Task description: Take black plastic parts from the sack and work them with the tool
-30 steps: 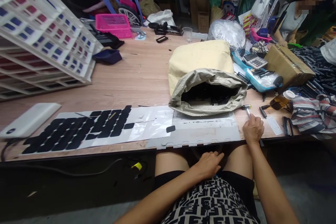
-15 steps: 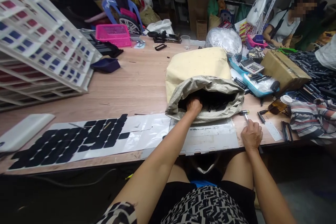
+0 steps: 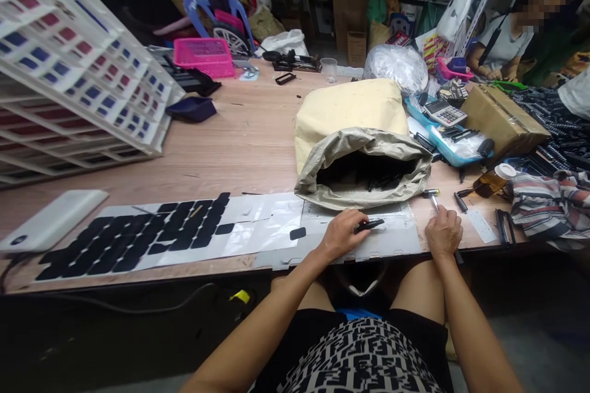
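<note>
Just in front of the sack's mouth, my left hand [image 3: 343, 233] is closed on a slim black plastic part [image 3: 370, 225] that pokes out to the right of the fingers. The cream sack [image 3: 353, 104] lies on its side with its grey rim folded back, and dark pieces show dimly inside. Over at the table's front edge, my right hand [image 3: 443, 231] is wrapped round the handle of a small hammer [image 3: 432, 193] with a yellow-tipped head. Beneath my left hand is a pale board [image 3: 401, 236]. A sheet with black rounded pads [image 3: 115, 239] lies to the left.
A white plastic crate [image 3: 87, 73] leans at the left, behind a white power bank [image 3: 55, 221]. Rightward are a blue basket [image 3: 454, 150], a cardboard box [image 3: 502, 120], a brown bottle [image 3: 491, 181] and a striped cloth [image 3: 546, 202]. A person [image 3: 504, 43] sits at the back right.
My left hand has come out of the sack, toward me, with a black plastic part in its fingers. My right hand stays on the hammer.
</note>
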The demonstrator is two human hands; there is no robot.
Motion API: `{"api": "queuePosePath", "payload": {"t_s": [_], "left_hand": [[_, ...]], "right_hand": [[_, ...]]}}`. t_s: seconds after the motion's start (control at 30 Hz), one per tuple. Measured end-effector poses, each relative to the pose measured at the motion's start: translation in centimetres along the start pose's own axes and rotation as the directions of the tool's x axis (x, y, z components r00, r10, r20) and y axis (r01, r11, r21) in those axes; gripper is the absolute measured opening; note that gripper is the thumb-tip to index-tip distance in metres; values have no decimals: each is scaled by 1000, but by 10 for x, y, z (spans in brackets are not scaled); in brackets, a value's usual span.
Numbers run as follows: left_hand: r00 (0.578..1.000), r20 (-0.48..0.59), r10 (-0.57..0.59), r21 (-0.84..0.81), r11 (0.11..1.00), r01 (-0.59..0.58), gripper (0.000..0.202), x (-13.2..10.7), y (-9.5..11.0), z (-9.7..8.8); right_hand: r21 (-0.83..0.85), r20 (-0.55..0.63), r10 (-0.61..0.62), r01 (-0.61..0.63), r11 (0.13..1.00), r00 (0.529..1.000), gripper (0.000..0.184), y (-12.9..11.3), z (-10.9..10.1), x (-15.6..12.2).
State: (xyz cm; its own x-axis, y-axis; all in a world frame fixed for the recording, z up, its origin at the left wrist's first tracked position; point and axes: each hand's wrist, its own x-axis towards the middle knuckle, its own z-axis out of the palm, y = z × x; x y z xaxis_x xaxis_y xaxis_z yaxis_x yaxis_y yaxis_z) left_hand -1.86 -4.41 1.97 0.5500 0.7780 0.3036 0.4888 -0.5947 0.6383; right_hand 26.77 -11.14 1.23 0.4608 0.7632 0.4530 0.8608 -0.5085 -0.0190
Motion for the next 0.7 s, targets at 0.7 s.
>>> {"api": "queuePosePath", "payload": {"t_s": [0.7], "left_hand": [[989,-12,-145,-153,978,142,16,0,-21,19]], "right_hand": [[806,80,-331,135,577,940,34,-79,-85,-87]]}}
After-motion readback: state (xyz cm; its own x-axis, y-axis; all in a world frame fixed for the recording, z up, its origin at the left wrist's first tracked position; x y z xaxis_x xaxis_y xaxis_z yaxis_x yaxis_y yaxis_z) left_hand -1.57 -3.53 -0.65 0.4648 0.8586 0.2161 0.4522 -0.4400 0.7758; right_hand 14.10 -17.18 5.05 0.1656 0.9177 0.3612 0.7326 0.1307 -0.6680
